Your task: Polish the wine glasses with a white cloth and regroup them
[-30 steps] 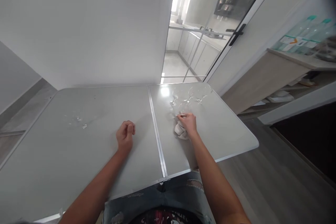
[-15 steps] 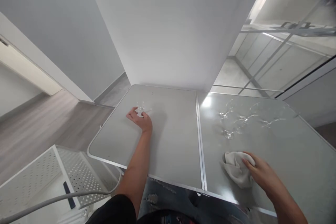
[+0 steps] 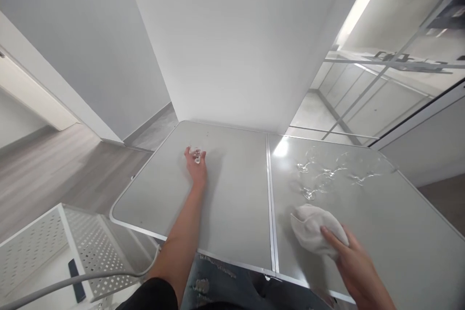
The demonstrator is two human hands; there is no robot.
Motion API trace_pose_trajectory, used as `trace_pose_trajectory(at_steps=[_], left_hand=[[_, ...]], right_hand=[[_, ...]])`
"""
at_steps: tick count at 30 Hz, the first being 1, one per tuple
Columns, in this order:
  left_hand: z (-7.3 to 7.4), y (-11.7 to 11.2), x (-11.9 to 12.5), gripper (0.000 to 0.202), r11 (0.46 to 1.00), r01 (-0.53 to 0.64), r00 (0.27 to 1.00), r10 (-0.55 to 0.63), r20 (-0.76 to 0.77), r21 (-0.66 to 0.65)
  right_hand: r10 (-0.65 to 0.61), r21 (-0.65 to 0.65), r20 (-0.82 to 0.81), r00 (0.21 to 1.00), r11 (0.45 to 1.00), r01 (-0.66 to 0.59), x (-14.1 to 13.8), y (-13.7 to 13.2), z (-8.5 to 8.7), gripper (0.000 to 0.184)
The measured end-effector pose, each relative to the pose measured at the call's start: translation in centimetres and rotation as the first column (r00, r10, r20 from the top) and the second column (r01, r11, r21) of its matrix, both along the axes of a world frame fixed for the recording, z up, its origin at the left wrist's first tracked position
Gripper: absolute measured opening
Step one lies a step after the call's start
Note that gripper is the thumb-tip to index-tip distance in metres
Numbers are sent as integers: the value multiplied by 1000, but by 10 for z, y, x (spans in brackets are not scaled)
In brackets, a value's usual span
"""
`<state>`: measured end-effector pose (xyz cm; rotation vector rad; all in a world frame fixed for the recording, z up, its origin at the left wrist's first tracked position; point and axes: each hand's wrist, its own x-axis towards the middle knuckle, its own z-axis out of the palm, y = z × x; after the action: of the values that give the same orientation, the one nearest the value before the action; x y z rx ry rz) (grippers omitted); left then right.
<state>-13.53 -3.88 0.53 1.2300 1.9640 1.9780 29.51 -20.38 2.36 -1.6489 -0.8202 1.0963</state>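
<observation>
On the left half of the folding table [image 3: 240, 193], my left hand [image 3: 197, 172] has its fingers around a small clear glass [image 3: 197, 153]. The glass is see-through, so its full outline is hard to make out. My right hand [image 3: 354, 254] grips a bunched white cloth [image 3: 314, 230] over the right half, thumb on top and the other fingers largely hidden. Beyond the cloth, several clear stemmed glasses [image 3: 308, 193] stand in a loose group, their outlines faint.
A metal-edged seam [image 3: 271, 203] divides the table. A white wall [image 3: 225, 58] rises behind it. At lower left stands a white perforated metal cart [image 3: 98, 237] with a grey cable [image 3: 109, 274] crossing it. Glass panels [image 3: 363, 92] stand at the right back.
My right hand has lifted the cloth and shifted it a little left. The fingers of my left hand have closed in around the small glass. The camera view has shifted slightly.
</observation>
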Motion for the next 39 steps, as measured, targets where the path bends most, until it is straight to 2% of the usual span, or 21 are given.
trace_pose_trajectory(at_steps=[2, 3, 4, 5, 7, 10, 12, 15, 17, 19, 21, 23, 25, 27, 29, 32, 34, 35, 38, 39], left_hand=[[1, -4, 18, 62, 992, 122, 983, -124, -135, -23], [1, -7, 30, 61, 976, 210, 953, -219, -210, -62], [0, -11, 42, 59, 948, 298, 906, -318, -278, -114], [-1, -14, 54, 58, 914, 370, 851, -405, -335, -167], [-5, -21, 74, 57, 857, 449, 752, -516, -410, -254], [-10, -28, 87, 59, 795, 503, 659, -606, -445, -338], [-12, -28, 87, 57, 761, 528, 617, -649, -445, -377], [-11, -27, 83, 54, 744, 532, 590, -668, -454, -404], [-9, -26, 81, 51, 741, 530, 574, -671, -469, -412], [-6, -27, 80, 47, 720, 545, 529, -693, -490, -429], [-2, -29, 82, 44, 681, 571, 454, -728, -515, -459], [1, -31, 84, 41, 643, 590, 378, -755, -537, -489], [4, -34, 87, 39, 625, 600, 336, -764, -551, -500], [6, -35, 91, 40, 625, 608, 335, -761, -555, -490], [8, -38, 95, 41, 635, 616, 370, -756, -540, -466], [15, -42, 100, 50, 609, 660, 446, -788, -423, -439], [23, -45, 103, 59, 531, 719, 466, -847, -257, -448], [27, -46, 104, 63, 469, 756, 456, -878, -147, -456], [37, -47, 105, 72, 229, 851, 351, -918, 187, -472], [38, -46, 105, 73, 181, 863, 325, -914, 244, -471]], right_hand=[[25, -13, -134, 991, 1000, -27, -28, 13, 0, 60], [-32, 19, -95, 995, 999, 34, -43, 24, -1, 60], [-111, 83, -8, 994, 990, 111, -58, 37, -1, 59], [-152, 165, 99, 983, 977, 135, -72, 52, -1, 55], [-198, 302, 284, 938, 947, 109, -98, 80, 1, 43], [-86, 430, 442, 893, 894, -127, -127, 113, 4, 29], [-9, 485, 524, 851, 825, -290, -137, 123, 3, 23], [152, 473, 598, 787, 726, -500, -140, 125, 0, 24], [316, 400, 564, 763, 703, -588, -135, 124, 1, 31], [478, 316, 472, 740, 692, -649, -125, 124, 5, 41], [601, 258, 368, 710, 667, -699, -114, 125, 10, 52], [680, 243, 252, 688, 644, -725, -105, 125, 13, 60], [722, 258, 124, 680, 639, -725, -100, 125, 14, 64], [737, 295, 33, 675, 638, -711, -98, 123, 16, 65], [736, 340, 23, 677, 631, -697, -98, 121, 20, 65], [755, 408, 113, 646, 558, -723, -95, 118, 26, 65], [771, 436, 199, 605, 483, -759, -89, 116, 29, 64], [769, 445, 248, 589, 450, -774, -86, 115, 29, 63], [728, 476, 404, 554, 350, -807, -80, 113, 29, 58], [709, 487, 450, 544, 316, -814, -79, 113, 28, 57]])
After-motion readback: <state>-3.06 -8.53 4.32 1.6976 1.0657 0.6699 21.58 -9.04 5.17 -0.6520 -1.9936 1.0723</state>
